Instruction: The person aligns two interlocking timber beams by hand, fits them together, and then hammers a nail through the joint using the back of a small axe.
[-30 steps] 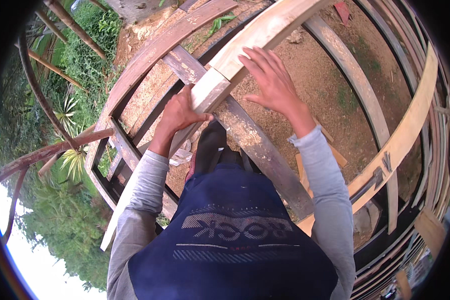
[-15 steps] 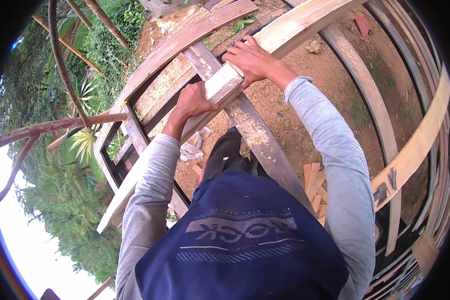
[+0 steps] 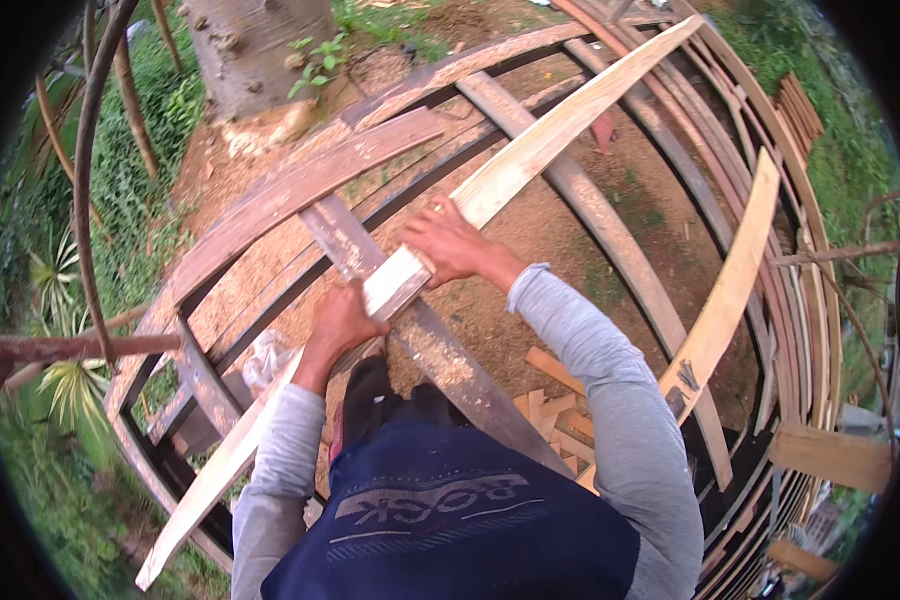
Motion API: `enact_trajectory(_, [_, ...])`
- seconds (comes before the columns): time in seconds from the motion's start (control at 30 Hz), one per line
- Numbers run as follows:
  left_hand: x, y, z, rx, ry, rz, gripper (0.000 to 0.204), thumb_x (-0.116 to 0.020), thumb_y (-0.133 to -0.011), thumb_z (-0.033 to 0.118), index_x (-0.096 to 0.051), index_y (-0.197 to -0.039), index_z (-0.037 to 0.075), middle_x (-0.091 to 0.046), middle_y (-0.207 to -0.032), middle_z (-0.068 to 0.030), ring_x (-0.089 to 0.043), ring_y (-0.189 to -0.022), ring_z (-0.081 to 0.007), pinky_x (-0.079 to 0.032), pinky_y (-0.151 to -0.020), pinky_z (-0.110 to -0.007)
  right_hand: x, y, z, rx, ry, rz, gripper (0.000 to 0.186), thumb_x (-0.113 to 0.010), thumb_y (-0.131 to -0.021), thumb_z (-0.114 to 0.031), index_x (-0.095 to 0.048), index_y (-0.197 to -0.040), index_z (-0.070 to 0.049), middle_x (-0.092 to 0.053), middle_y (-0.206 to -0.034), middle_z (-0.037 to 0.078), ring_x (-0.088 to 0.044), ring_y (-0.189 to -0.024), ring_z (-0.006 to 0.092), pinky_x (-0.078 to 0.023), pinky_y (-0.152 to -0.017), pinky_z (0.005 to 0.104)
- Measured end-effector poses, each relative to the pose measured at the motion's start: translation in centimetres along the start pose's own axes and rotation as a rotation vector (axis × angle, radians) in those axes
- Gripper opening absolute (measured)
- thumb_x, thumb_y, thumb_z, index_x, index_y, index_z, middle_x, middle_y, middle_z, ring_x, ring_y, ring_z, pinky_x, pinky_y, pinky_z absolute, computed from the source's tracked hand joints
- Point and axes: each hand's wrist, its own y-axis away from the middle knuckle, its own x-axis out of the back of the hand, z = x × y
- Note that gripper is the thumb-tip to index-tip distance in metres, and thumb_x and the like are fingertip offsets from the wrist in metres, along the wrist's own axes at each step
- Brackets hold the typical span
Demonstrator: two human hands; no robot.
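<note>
My left hand (image 3: 342, 318) grips the lower length of a pale timber (image 3: 220, 465), thumb and fingers pressed round it, just left of where it crosses a dark, sawdust-speckled beam (image 3: 440, 360). Just above, my right hand (image 3: 445, 240) is wrapped over a pale timber piece (image 3: 560, 140) at the joint where the two lengths meet end to end, with a short light block-like section (image 3: 395, 280) showing between my hands. The upper length runs diagonally away to the top right, lying across the timber frame.
Weathered curved planks (image 3: 300, 170) and cross beams (image 3: 610, 230) form a framework over sawdust-covered soil with offcuts (image 3: 550, 420) below. A yellowish board (image 3: 720, 300) lies at the right. A tree trunk (image 3: 250, 50) stands beyond, with branch poles (image 3: 90, 200) at the left.
My right hand came down from open fingers above the timber to grip it at the joint. The view has shifted, showing more of the far frame and tree; my left hand still grips.
</note>
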Motion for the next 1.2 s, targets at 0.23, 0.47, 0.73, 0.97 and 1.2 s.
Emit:
enact_trajectory(0.23, [4.2, -0.7, -5.6, -0.195, 0.415, -0.156, 0.102, -0.092, -0.066, 0.052, -0.051, -0.138, -0.008, -0.067, -0.117, -0.0327, -0.069, -0.11, -0.0408, -0.054, -0.095, -0.046, 2.1, -1.8, -1.2, -0.064, -0.107, 0.046, 0.086, -0.094, -0.058, -0.044, -0.059, -0.132, -0.017, -0.059, -0.126, 0.006, -0.051, -0.131, 0.0281, -0.016, -0.125, 0.0581])
enact_trajectory(0.47, [-2.3, -2.7, -22.8, 0.225, 1.0, -0.756, 0.082, -0.03, -0.105, 0.069, -0.051, -0.147, 0.002, -0.061, -0.139, -0.0155, -0.056, -0.129, -0.0275, -0.041, -0.112, -0.045, 2.8, -2.2, -4.6, -0.411, -0.147, 0.021, 0.115, -0.097, -0.058, -0.039, -0.039, -0.155, -0.016, -0.028, -0.164, 0.015, -0.02, -0.156, 0.0363, -0.012, -0.127, 0.0595])
enact_trajectory(0.73, [-0.8, -4.1, -18.0, 0.19, 1.024, -0.808, 0.088, -0.03, -0.103, 0.072, -0.057, -0.143, -0.001, -0.064, -0.137, -0.0183, -0.06, -0.126, -0.0252, -0.045, -0.108, -0.038, -9.3, -4.1, -13.2, -0.932, -1.112, 0.873, 0.152, -0.088, -0.067, -0.064, 0.01, -0.159, 0.006, -0.012, -0.164, 0.035, -0.017, -0.155, 0.0411, -0.02, -0.126, 0.0492])
enact_trajectory(0.97, [-1.6, -3.8, -21.1, 0.278, 0.945, -0.686, 0.092, -0.035, -0.1, 0.075, -0.063, -0.133, -0.007, -0.068, -0.126, -0.0234, -0.065, -0.115, -0.0275, -0.049, -0.101, -0.038, -10.2, -8.9, -17.6, -0.859, -1.379, 0.802, 0.129, -0.08, -0.089, -0.041, 0.021, -0.16, -0.004, -0.009, -0.166, 0.027, -0.02, -0.154, 0.0354, -0.02, -0.126, 0.0446])
enact_trajectory(1.2, [-6.3, -4.7, -24.8, 0.221, 0.914, -0.732, 0.097, -0.03, -0.103, 0.069, -0.023, -0.155, -0.012, -0.019, -0.163, -0.0309, -0.014, -0.154, -0.0358, -0.017, -0.125, -0.038, -8.3, -10.7, -19.0, -0.875, -1.536, 0.863, 0.124, -0.079, -0.089, -0.025, 0.021, -0.16, -0.004, -0.009, -0.167, 0.025, -0.018, -0.153, 0.0318, -0.019, -0.125, 0.0433])
